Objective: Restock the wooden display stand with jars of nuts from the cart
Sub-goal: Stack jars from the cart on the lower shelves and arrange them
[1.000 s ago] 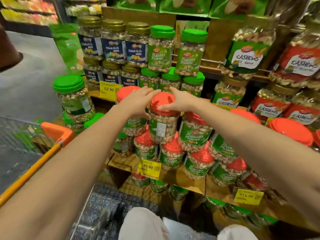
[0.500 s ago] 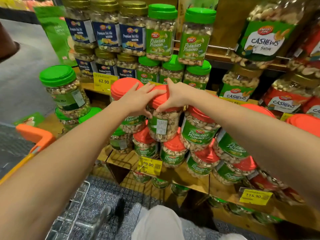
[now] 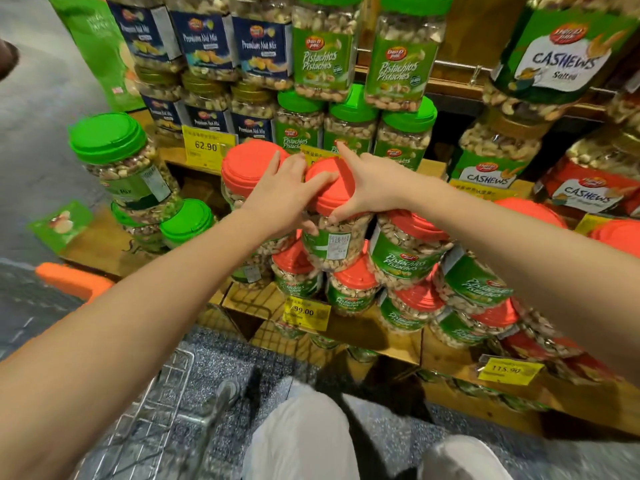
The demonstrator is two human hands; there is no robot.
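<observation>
red-lidded jar is clamped at the lid by left grip and right grip, atop stacked jars at 12 o'clock, so the pile could be toppled if it's set crooked.

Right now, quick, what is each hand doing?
Left hand: grips the red-lidded jar.
Right hand: grips the same jar at its lid.

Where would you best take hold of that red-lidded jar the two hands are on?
Just under the wide lid of the red-lidded jar, coming from above with a hand on each side, as the left hand and right hand do now. Neighbouring jars crowd its body, leaving only the top free.
</observation>
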